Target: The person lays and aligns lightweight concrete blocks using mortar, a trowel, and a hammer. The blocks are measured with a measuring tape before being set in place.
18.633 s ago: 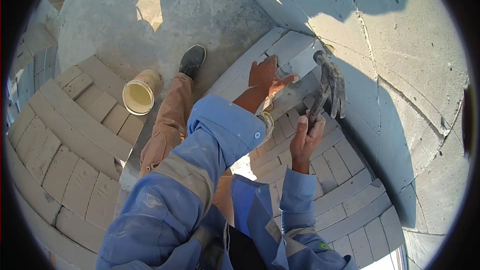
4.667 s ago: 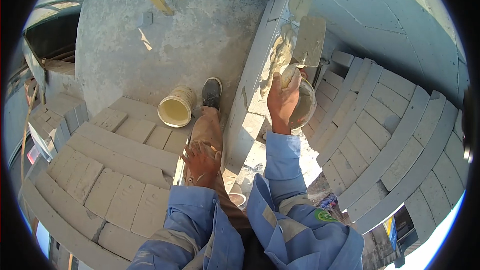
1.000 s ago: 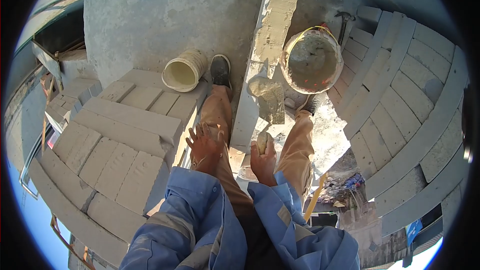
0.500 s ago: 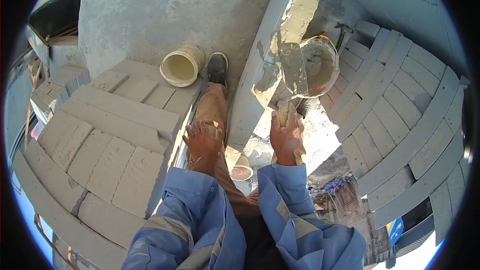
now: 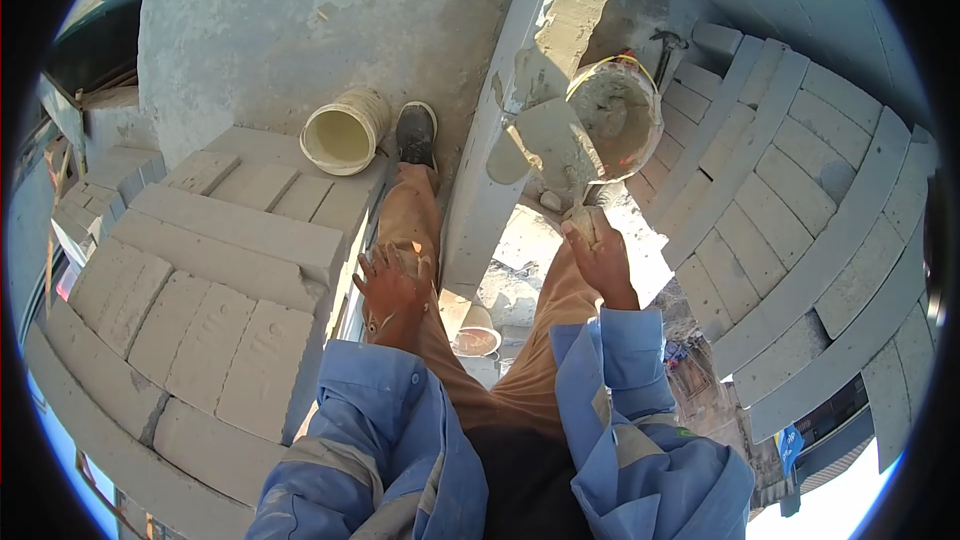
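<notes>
Seen from above, straddling a narrow block wall [image 5: 480,210]; right hand [image 5: 603,252] wrapped tight round the handle of a trowel [image 5: 556,145], blade tipped flat and loaded with grey mortar, held over the wall's top edge just beside a mortar bucket [image 5: 615,122] set within easy reach at right; left hand [image 5: 392,283] with fingers spread and holding nothing, pressed on the left knee as if for balance; one empty cream bucket [image 5: 345,135] lying on its side at far left, just beside one dark shoe [image 5: 416,132]; a hammer [image 5: 664,45], possibly, resting far right beyond the mortar bucket, too small to be sure; two buckets, one trowel, two hands, one shoe showing; stacked grey blocks [image 5: 210,280] at left, more at right
</notes>
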The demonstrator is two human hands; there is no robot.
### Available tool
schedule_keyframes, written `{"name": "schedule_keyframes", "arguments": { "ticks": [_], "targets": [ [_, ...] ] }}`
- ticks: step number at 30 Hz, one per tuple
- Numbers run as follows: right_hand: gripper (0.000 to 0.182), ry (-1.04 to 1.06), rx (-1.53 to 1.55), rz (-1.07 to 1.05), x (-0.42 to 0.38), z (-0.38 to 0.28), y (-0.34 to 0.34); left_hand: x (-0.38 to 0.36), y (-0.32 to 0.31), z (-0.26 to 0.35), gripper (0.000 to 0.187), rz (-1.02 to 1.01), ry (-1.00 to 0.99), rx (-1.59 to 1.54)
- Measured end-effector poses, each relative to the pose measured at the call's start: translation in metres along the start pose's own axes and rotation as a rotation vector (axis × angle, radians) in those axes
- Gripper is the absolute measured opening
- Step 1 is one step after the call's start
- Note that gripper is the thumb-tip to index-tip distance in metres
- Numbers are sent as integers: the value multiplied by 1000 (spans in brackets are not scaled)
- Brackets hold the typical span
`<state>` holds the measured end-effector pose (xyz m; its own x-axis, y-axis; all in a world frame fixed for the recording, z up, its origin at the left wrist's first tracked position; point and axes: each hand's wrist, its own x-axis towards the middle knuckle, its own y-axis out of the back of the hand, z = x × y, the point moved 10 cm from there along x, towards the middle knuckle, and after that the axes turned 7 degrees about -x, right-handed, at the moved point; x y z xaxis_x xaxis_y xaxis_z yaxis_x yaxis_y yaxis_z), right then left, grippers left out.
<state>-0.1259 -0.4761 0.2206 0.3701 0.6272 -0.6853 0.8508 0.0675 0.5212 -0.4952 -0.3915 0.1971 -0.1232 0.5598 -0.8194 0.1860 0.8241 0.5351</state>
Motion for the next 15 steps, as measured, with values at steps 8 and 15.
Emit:
{"name": "schedule_keyframes", "arguments": {
  "ticks": [8, 15],
  "targets": [
    [41, -131, 285, -103, 82, -42, 65, -4, 3, 3, 83, 4, -17, 23],
    [42, -148, 346, -346, -6, -5, -24, 0, 6, 3, 83, 9, -18, 16]
  ]
}}
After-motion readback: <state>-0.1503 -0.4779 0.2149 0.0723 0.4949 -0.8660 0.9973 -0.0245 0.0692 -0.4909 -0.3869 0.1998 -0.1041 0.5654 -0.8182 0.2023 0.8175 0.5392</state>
